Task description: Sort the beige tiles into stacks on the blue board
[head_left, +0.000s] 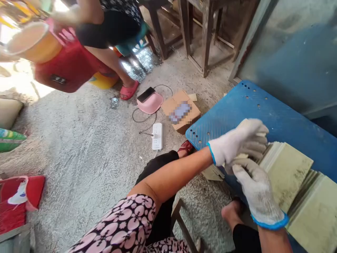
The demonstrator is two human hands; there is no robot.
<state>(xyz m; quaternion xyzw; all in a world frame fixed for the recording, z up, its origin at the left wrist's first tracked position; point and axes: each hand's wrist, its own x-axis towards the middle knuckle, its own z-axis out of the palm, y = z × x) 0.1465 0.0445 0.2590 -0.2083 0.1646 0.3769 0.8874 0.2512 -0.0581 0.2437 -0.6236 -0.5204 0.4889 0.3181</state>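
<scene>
My left hand [238,140], in a white knit glove with a blue cuff, reaches across the edge of the blue table [223,116]. Its fingers are stretched out and slightly curved, a little blurred. Just below it, my right hand [259,186], in a matching glove, has its thumb and fingers bent together. A small pale edge shows between the two hands; what it belongs to is mostly hidden. Beside my right hand lies a stack of pale yellow, dark-speckled sheets [289,172], with a second stack of sheets [316,211] nearer to me. More pale sheets [213,173] show under my left wrist.
A cardboard box [181,109], a pink basin [150,103] with a phone [146,94] on it and a white power strip [157,136] with cables are on the concrete floor. Another person in a red apron [71,66] handles a yellow bucket [34,42]. Wooden stools [204,42] stand behind.
</scene>
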